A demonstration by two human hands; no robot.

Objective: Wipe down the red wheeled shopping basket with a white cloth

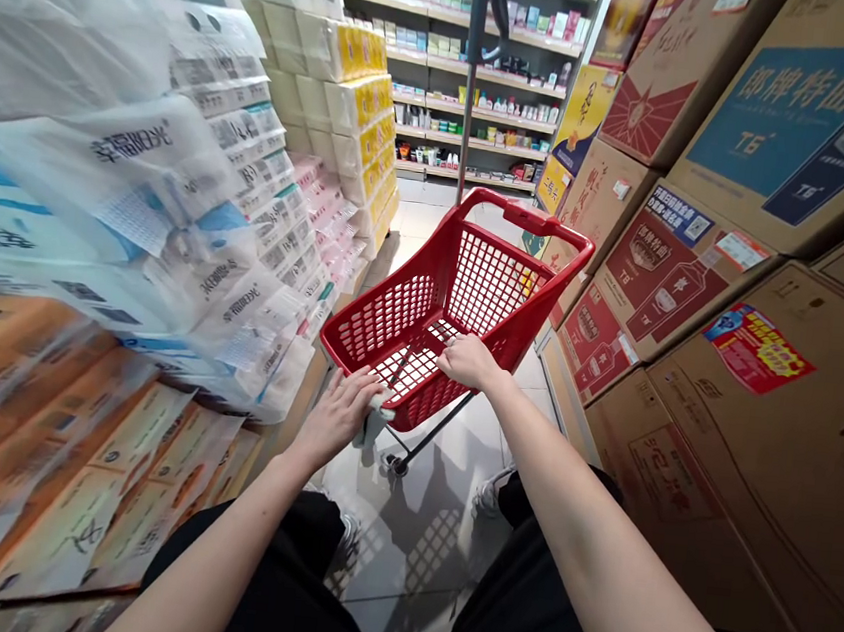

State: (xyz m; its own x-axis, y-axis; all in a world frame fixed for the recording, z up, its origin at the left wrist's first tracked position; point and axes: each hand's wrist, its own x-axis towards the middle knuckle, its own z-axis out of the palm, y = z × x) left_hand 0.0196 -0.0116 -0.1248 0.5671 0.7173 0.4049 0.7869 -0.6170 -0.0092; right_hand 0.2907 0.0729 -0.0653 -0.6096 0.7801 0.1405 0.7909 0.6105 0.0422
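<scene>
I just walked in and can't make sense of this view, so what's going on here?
A person stands in a shop aisle with their left hand and right hand on the near rim of a red plastic shopping cart. Wrapped tissue packs are stacked to the left, cardboard liquor cartons to the right, and stocked shelves lie ahead.

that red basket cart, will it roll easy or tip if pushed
Probably light for its size: the red plastic cart has open mesh walls and looks empty. It should roll easily on the floor tiles, but its slim frame might tip if shoved.
</scene>
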